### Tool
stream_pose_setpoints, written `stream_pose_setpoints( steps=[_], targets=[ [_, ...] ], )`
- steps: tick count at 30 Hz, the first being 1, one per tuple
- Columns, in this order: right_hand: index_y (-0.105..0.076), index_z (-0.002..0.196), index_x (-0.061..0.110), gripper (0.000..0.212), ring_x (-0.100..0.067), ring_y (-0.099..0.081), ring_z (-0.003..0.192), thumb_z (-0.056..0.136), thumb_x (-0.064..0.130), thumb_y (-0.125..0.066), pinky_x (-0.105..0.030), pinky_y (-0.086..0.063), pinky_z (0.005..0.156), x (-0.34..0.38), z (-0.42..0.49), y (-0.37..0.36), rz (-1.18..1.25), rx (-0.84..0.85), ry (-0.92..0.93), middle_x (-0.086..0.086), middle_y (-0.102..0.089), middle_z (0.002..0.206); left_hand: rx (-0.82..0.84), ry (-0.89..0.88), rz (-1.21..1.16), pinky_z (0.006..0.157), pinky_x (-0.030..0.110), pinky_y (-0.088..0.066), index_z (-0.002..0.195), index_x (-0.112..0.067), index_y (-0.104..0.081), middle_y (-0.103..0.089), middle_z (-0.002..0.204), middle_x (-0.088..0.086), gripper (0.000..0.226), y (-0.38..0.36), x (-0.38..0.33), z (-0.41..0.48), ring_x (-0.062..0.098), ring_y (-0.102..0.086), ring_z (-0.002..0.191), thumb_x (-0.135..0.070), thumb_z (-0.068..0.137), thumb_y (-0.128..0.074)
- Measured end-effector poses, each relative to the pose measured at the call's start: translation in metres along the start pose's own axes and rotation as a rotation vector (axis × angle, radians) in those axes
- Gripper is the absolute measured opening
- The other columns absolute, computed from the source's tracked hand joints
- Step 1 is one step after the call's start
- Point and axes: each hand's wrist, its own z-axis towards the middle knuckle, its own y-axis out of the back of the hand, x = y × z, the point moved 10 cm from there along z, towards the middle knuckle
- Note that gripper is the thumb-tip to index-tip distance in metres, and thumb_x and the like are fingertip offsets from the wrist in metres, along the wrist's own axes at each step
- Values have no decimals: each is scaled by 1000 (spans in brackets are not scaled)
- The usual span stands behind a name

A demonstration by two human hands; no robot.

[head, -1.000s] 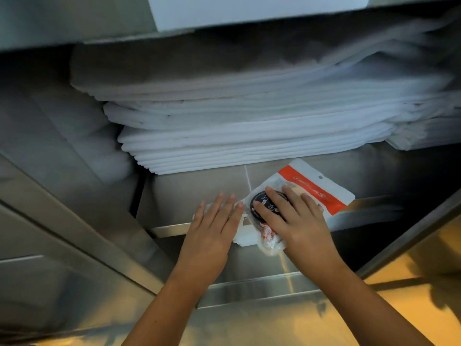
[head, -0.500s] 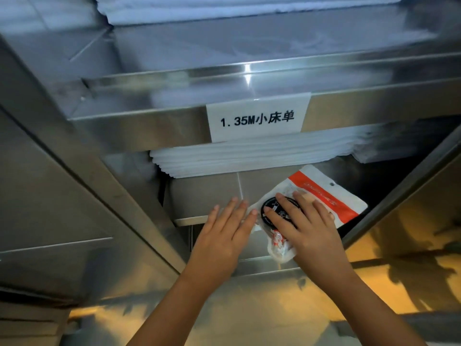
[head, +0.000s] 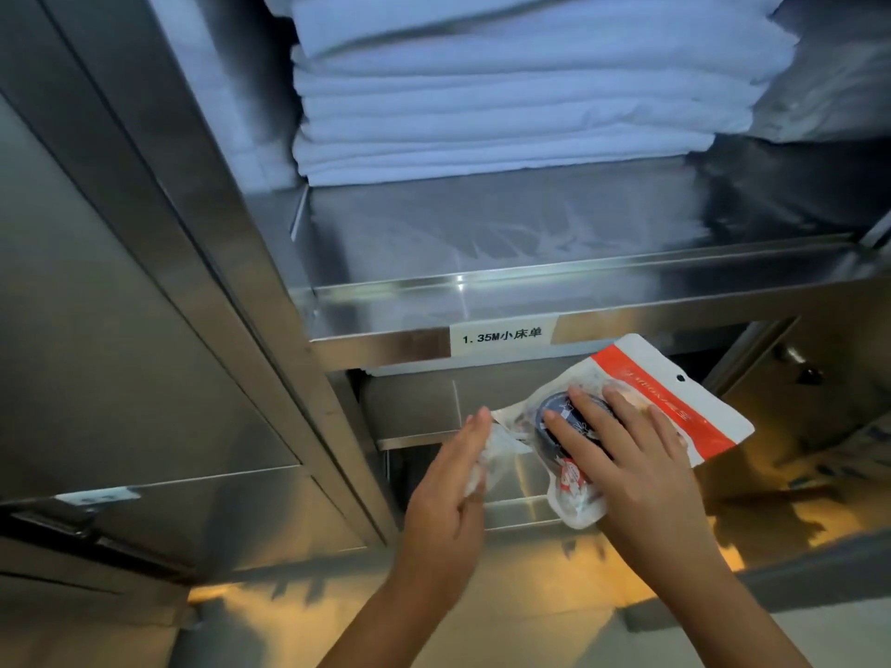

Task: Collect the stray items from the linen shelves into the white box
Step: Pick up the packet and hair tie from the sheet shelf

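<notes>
pouch (head: 641, 407) gripped by both hands' fingers (head: 593, 417); contents half hidden, print unreadable.

A single head-worn wide-angle camera is looking forward and steeply down into a stainless-steel shelf unit (head: 385, 301), sitting close to its front edge. The view is facing the open shelves head-on, slightly from the left, so the unit's left upright is slanting across the frame. The stack of white linen (head: 520, 89) is filling the top of the frame, the shelf label (head: 502, 336) is sitting near the middle, and the floor is showing along the bottom. The left hand (head: 448, 503) and right hand (head: 631, 470) are entering from below, near the lens. No second view is sharing this scene.
</notes>
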Motion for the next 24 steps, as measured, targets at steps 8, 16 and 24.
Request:
stream_pose_setpoints(
  steps=[8,16,24],
  targets=[
    [-67,113,12,74,-44,-58,107,44,12,-92,-61,-41,87,30,31,45,3,12,15,-17,-63,119,-178,662,-1236,69,34,-57,122,-10,-56,-65,115,17,43,29,3,-10,30,-65,100,-20,81,-49],
    [-66,114,11,73,-44,-58,108,45,12,-91,-62,-40,88,58,49,62,46,-21,63,-16,-63,119,-224,824,-1445,69,39,-56,122,1,-55,-67,108,18,53,49,6,-27,26,-70,83,-20,73,-60],
    [-67,112,12,69,-44,-57,109,47,10,-91,-65,-43,86,96,61,71,133,-79,191,-16,-62,120,-268,560,-908,74,38,-56,112,-10,-62,-69,109,13,37,115,1,-27,27,-67,95,-15,75,-61]
  ],
)
